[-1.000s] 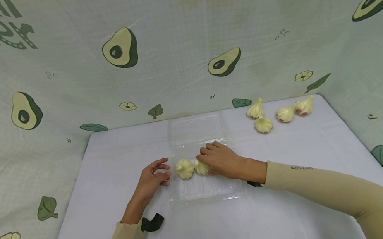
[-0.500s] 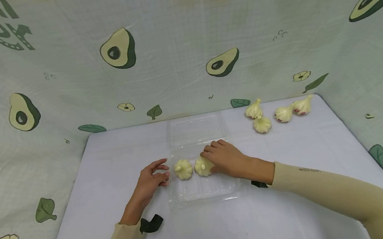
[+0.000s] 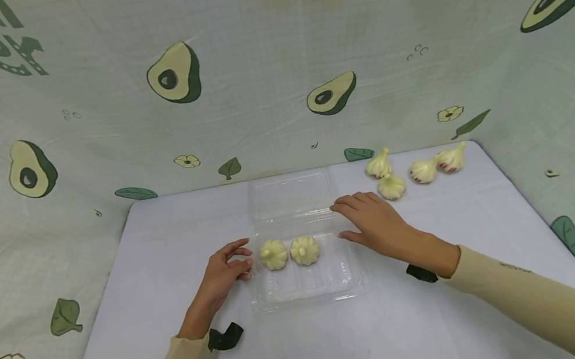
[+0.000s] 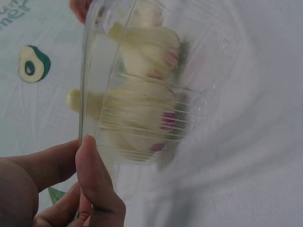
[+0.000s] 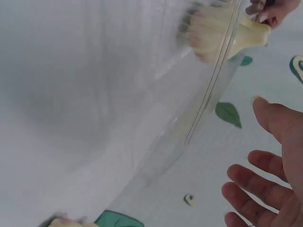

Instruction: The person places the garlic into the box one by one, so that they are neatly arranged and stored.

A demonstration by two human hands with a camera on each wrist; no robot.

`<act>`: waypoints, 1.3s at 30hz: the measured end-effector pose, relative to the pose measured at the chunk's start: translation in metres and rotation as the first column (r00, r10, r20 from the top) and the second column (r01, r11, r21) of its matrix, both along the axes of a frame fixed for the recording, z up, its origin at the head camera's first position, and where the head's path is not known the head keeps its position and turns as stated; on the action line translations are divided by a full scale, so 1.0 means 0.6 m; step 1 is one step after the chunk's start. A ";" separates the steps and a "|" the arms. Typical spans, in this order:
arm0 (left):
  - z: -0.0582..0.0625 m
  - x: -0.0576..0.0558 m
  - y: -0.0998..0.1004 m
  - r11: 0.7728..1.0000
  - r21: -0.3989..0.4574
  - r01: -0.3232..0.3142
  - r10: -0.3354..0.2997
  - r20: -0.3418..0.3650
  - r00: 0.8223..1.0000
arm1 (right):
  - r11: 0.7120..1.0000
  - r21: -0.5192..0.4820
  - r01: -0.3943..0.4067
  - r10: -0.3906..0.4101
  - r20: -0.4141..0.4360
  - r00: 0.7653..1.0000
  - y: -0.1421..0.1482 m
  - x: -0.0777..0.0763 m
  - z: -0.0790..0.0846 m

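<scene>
A clear plastic clamshell container (image 3: 310, 291) lies on the white table with its lid (image 3: 291, 196) folded back. Two garlic bulbs sit side by side in its base: the left bulb (image 3: 273, 254) and the right bulb (image 3: 304, 250), stems up. My left hand (image 3: 226, 271) is at the container's left edge; in the left wrist view its thumb and finger (image 4: 97, 177) pinch the rim. Just off the right side of the container, my right hand (image 3: 376, 225) has its fingers spread and holds nothing. The right wrist view shows this hand (image 5: 272, 175) apart from the wall.
Several more garlic bulbs lie at the back right of the table: a near pair (image 3: 391, 186) beside the lid and another pair (image 3: 423, 171) farther right. A cloth printed with avocados (image 3: 173, 74) hangs behind and beside the table.
My right hand has let go of the right garlic bulb and moved right, out of the container's base. That bulb now stands upright, fully visible. The left hand stays at the container's edge.
</scene>
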State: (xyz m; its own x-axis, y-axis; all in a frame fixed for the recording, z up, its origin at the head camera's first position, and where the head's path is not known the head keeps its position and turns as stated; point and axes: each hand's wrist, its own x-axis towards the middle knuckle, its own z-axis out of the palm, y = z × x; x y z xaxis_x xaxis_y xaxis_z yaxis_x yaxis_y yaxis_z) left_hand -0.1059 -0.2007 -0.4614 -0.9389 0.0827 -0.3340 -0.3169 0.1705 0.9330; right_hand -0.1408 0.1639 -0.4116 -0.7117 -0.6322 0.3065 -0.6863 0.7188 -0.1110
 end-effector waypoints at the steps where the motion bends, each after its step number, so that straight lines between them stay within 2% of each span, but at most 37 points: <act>1: 0.000 0.000 0.000 1.000 -0.001 0.002 -0.002 -0.001 1.000 | 1.000 -0.013 0.016 -0.016 -0.004 1.000 0.008 -0.001 0.000; 7: 0.002 0.001 0.000 1.000 -0.005 0.002 -0.002 -0.003 1.000 | 0.990 -0.049 0.133 -0.133 -0.002 0.991 0.062 -0.009 -0.008; 11: 0.002 0.001 0.000 1.000 -0.006 0.005 -0.005 -0.005 1.000 | 0.971 -0.077 0.226 -0.227 0.007 0.974 0.095 -0.017 -0.020; 16: 0.001 0.001 -0.001 1.000 0.001 0.007 -0.007 -0.007 1.000 | 0.950 -0.097 0.296 -0.298 -0.002 0.955 0.128 -0.027 -0.035; 29: 0.003 0.001 0.000 1.000 0.008 0.002 -0.002 -0.001 1.000 | 0.927 -0.049 0.372 -0.373 -0.013 0.928 0.169 -0.049 -0.065; 39: 0.001 0.001 0.000 1.000 0.010 -0.001 0.001 -0.001 1.000 | 0.913 -0.022 0.408 -0.406 0.051 0.912 0.178 -0.066 -0.088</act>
State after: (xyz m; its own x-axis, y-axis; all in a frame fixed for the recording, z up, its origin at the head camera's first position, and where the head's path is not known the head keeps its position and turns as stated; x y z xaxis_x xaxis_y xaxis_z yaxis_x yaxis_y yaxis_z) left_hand -0.1054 -0.2006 -0.4605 -0.9395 0.0849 -0.3319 -0.3159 0.1603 0.9352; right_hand -0.1804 0.2706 -0.4645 -0.9186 -0.2757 0.2832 -0.3290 0.9304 -0.1615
